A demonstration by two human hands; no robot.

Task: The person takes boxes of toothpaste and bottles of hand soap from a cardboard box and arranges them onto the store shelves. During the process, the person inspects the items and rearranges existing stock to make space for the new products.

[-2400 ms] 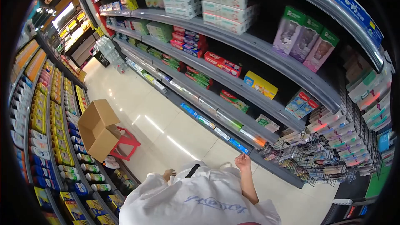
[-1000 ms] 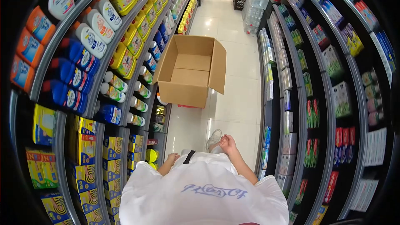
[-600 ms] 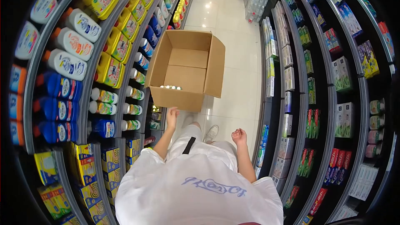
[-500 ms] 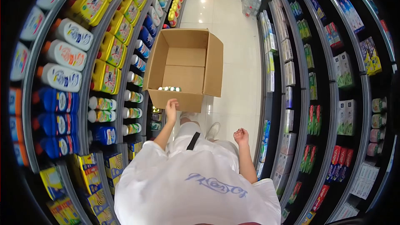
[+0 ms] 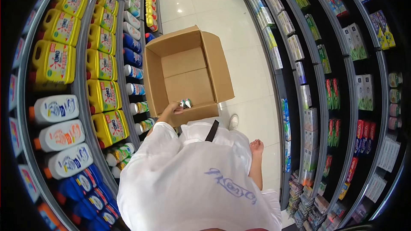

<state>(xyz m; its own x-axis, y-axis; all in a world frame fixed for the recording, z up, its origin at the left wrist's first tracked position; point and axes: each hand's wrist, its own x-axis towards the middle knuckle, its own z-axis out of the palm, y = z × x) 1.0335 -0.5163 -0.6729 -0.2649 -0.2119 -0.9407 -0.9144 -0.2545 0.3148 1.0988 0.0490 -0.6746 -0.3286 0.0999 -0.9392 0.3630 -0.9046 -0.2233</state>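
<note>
A large, plain brown cardboard box [image 5: 184, 79] is standing open just beside the left-hand shelves [image 5: 80, 83], its mouth facing up and its body sitting slightly turned. Its right-hand flap [image 5: 218, 68] is spreading outward from the opening as a broad slanting panel, while its walls are enclosing a deep, bare-cardboard inside. A few small items [image 5: 187, 103], showing white with touches of green, are lying close together within, near the closest wall; they are partly hidden, leaving their number and kind unclear.
</note>
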